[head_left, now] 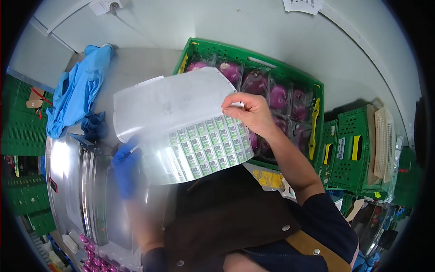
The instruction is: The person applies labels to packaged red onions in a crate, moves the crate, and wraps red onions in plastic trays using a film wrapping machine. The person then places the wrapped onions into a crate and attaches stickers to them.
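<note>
My right hand (251,111), bare, pinches the upper right edge of a sheet of labels (210,145) between thumb and fingers. Rows of small green-and-white printed labels cover much of this glossy sheet. A plain white sheet (167,99) lies against its upper side and reaches to the same fingers. At the left edge of the sheets is my left hand (124,158) in a blue glove, smeared by motion. A small white bit shows at its fingertips, but its grip is unclear. Behind the sheets, a green crate (258,61) holds several purple round vegetables (277,96) in clear plastic.
A blue cloth or garment (79,86) lies on the worktop at the left, above a metal machine (84,195). More green crates (349,149) stand at the right. Small shiny purple items (93,258) sit at the lower left. A wall socket (108,5) is at the top.
</note>
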{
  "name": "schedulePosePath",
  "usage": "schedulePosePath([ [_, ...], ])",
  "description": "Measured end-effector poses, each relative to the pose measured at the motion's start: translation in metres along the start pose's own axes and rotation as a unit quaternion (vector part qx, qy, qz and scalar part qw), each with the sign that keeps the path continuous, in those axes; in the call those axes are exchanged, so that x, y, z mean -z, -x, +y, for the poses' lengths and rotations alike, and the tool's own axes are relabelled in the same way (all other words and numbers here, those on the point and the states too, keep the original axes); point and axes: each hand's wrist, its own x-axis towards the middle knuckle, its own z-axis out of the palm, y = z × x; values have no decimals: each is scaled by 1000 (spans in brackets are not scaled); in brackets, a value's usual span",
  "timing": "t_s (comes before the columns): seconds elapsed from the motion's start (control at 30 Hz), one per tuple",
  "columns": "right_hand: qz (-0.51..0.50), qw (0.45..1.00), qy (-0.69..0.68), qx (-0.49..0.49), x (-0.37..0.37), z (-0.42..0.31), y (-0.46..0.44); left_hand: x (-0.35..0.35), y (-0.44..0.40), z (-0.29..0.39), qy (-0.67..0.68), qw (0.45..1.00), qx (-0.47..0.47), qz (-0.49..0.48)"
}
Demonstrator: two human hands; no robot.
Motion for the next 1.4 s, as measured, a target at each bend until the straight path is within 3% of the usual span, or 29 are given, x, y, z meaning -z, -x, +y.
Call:
schedulePosePath([
  [0.1, -56, 996, 52, -47, 18, -7, 9, -23, 7, 1, -2, 1000, -11, 25],
  [0.2, -107, 991, 69, -46, 21, -3, 8, -29, 7, 6, 3, 994, -99, 46],
  [0.27, -103, 991, 27, -84, 21, -2, 8, -12, 6, -4, -174, 973, -146, 45],
  [0.37, -100, 993, 1, -70, 23, -4, 7, -17, 17, 5, -291, 938, -182, 47],
  [0.5, -96, 993, 66, -34, 25, -11, 7, -33, 21, 16, -239, 960, -129, 74],
  [0.53, -83, 994, 55, -34, 21, -13, 9, -37, 26, 30, -246, 964, -63, 80],
  [0.57, -70, 996, 44, -34, 20, -17, 10, -35, 27, 30, -263, 960, -58, 82],
  [0.67, -85, 963, 252, -36, 24, -33, 11, -28, 30, 27, -316, 943, -61, 85],
  [0.77, -65, 964, 256, -11, 25, -32, 17, -6, 31, 9, -337, 933, -83, 91],
  [0.8, -55, 964, 260, 12, 25, -31, 19, -4, 31, 7, -296, 948, -50, 108],
  [0.87, -35, 960, 270, 61, 25, -28, 19, -5, 30, 5, -289, 948, -83, 109],
  [0.93, -2, 953, 263, 151, 20, -24, 13, -9, 30, 6, -353, 909, -209, 75],
  [1.0, -20, 967, 209, 144, 21, -21, 10, -14, 16, 13, -371, 874, -308, 58],
  [1.03, -28, 973, 182, 140, 22, -20, 9, -2, 12, 10, -345, 889, -297, 34],
  [1.1, -94, 995, 26, 12, 28, -14, 10, 20, 4, 4, -293, 917, -272, -11],
  [1.13, -81, 996, -17, -27, 26, -15, 12, 26, 5, 2, -167, 968, -183, -49],
  [1.2, -78, 993, -21, -81, 24, -24, 9, 4, 19, 1, -65, 983, -166, -35],
  [1.3, -85, 990, -39, -106, 27, -18, 9, -15, 23, 9, -115, 981, -135, 82],
  [1.37, -68, 991, -56, -105, 25, -16, 10, -39, 19, 15, -165, 966, -164, 113],
  [1.4, -60, 997, 20, -41, 25, -17, 11, -46, 19, 16, -190, 960, -169, 120],
])
